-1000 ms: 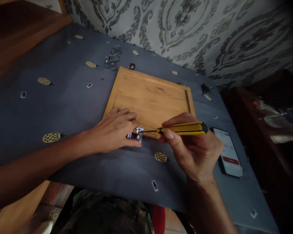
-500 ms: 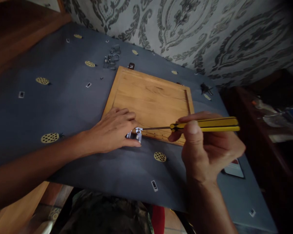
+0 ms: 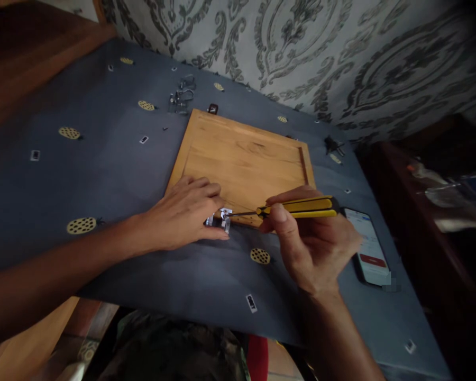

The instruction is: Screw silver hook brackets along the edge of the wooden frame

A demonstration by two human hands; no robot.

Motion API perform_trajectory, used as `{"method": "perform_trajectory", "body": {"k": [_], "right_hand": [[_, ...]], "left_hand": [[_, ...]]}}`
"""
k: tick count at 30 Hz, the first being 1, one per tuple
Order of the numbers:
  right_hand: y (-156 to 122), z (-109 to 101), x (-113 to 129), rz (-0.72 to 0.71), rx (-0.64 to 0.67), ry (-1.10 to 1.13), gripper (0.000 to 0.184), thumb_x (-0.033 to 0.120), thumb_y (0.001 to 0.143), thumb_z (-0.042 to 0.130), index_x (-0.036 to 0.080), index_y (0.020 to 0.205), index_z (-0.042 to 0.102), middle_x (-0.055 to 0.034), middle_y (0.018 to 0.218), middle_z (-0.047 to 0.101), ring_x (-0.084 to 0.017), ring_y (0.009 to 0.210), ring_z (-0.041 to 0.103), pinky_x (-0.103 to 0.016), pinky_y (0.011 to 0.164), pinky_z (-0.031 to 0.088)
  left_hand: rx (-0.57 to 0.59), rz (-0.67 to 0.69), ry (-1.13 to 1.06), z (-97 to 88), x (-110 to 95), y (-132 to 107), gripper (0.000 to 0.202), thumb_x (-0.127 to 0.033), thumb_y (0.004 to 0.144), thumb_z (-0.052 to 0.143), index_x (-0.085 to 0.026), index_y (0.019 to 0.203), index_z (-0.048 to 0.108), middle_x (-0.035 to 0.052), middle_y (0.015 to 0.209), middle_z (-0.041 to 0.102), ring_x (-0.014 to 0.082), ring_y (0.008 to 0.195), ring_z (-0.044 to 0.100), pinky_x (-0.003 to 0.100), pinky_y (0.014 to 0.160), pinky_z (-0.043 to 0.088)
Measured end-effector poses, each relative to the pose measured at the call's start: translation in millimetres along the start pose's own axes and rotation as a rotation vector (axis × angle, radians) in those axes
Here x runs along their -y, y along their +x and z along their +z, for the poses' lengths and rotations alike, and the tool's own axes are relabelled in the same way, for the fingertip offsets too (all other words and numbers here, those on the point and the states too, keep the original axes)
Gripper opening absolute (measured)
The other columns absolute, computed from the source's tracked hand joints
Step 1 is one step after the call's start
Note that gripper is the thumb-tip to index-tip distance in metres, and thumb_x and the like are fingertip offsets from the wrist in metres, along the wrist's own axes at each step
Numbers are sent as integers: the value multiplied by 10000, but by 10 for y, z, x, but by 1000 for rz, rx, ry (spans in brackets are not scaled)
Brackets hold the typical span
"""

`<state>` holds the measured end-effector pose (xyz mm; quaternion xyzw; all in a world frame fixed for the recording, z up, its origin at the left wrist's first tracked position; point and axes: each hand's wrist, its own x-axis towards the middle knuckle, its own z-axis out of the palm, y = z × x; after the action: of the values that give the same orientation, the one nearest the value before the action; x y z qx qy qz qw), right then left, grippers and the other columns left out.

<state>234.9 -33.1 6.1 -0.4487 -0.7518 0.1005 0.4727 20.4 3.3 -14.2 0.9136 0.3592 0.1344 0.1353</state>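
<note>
A light wooden cabinet door (image 3: 244, 159) lies flat on a dark grey cloth (image 3: 103, 174). At its near edge sits a small metal hinge (image 3: 221, 218). My left hand (image 3: 184, 214) pinches that hinge against the door's edge, fingers closed on it. My right hand (image 3: 311, 241) grips a yellow and black screwdriver (image 3: 297, 207), held almost level. Its thin shaft points left and its tip rests on the hinge.
A phone (image 3: 367, 246) with a lit screen lies right of my right hand. Loose metal hinges (image 3: 181, 95) and small screws lie at the far side of the cloth. A dark hardware piece (image 3: 333, 144) sits near the patterned wall. Dark wooden furniture stands on the right.
My right hand, drawn back to the right half a second ago, has pushed the screwdriver back in towards the hinge, uncovering the phone. My left hand has stayed put.
</note>
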Motion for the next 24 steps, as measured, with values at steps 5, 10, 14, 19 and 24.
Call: {"method": "perform_trajectory", "body": {"k": [5, 10, 14, 19, 24], "right_hand": [[-4, -4, 3, -20, 14, -46, 242, 295, 954, 700, 241, 721, 658, -2, 760, 726, -159, 627, 673, -344, 604, 574], [-20, 18, -6, -73, -9, -37, 198, 312, 928, 750, 241, 761, 671, -5, 786, 732, -161, 623, 678, -332, 569, 572], [-25, 30, 6, -112, -23, -40, 200, 290, 911, 770, 243, 744, 670, 11, 747, 714, -153, 612, 673, -309, 549, 559], [-46, 36, 13, -84, -22, -61, 148, 299, 904, 777, 252, 793, 692, 15, 728, 710, -149, 582, 651, -312, 534, 543], [-71, 64, 15, -29, -252, 13, 142, 300, 910, 759, 250, 790, 702, 1, 741, 719, -172, 604, 668, -348, 558, 532]], "left_hand": [[16, -3, 2, -13, -6, 4, 354, -519, 914, 750, -183, 1027, 739, 50, 987, 667, 242, 980, 592, 371, 872, 395], [40, -17, -1, -26, -14, 11, 369, -515, 905, 763, -175, 1046, 748, 55, 990, 663, 248, 979, 592, 380, 876, 397], [36, -16, 1, -27, -16, 12, 372, -518, 906, 759, -172, 1041, 750, 57, 991, 659, 249, 978, 588, 375, 869, 394], [43, -24, -1, -25, -16, 13, 367, -515, 910, 754, -166, 1023, 758, 65, 990, 659, 255, 982, 583, 378, 871, 392], [24, -13, -4, -13, -1, 4, 356, -509, 909, 760, -178, 1039, 758, 55, 990, 659, 246, 983, 582, 371, 877, 392]]}}
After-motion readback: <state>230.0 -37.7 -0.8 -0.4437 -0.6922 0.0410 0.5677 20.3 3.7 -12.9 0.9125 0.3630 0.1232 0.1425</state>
